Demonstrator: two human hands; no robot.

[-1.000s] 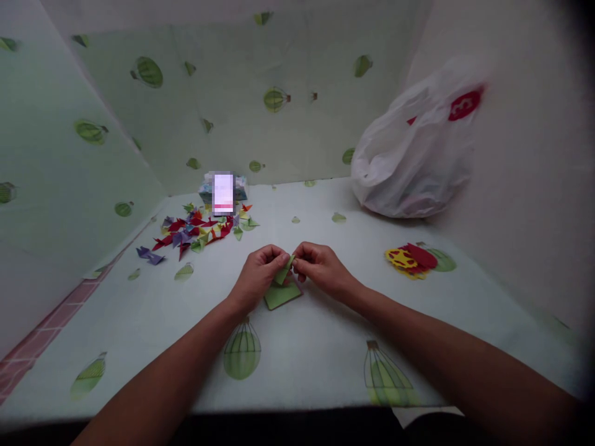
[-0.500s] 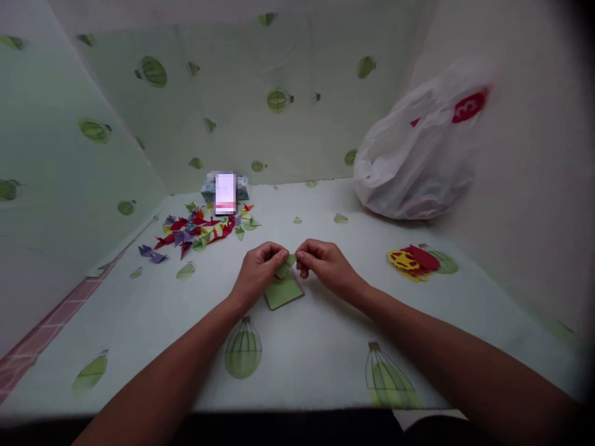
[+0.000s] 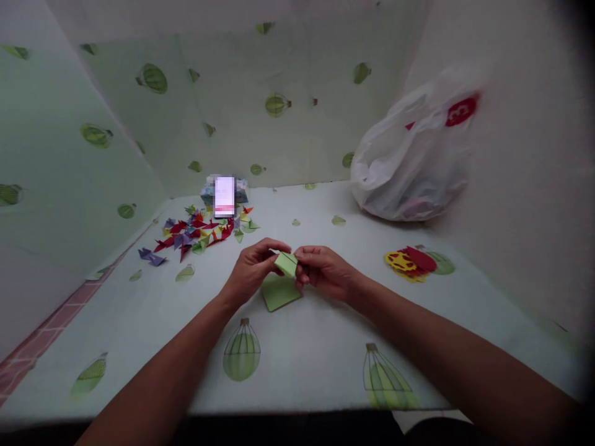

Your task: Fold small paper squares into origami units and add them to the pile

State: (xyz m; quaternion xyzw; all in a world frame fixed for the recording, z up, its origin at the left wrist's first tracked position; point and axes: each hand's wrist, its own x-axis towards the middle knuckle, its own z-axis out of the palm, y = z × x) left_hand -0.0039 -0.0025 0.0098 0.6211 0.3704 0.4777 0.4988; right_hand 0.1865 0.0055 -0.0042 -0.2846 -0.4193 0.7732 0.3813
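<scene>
Between my hands is a small folded piece of green paper (image 3: 286, 264), raised a little above the table. My left hand (image 3: 255, 265) pinches its left side, thumb near the lower edge and fingers curved over. At its right edge, my right hand (image 3: 323, 267) grips it between thumb and curled fingers. Directly below lies a square stack of green paper (image 3: 281, 293) on the table, its far part hidden by my hands and the folded piece.
Several small folded paper figures (image 3: 199, 232) are heaped at the back left. Behind them a phone (image 3: 224, 196) leans on a tissue box (image 3: 207, 192). A white plastic bag (image 3: 409, 167) stands at the back right, with red and yellow paper cutouts (image 3: 409, 263) in front of it.
The folded green paper has turned so that a broader face shows toward me. My left fingers have loosened and arched. My right hand has tilted and dropped slightly.
</scene>
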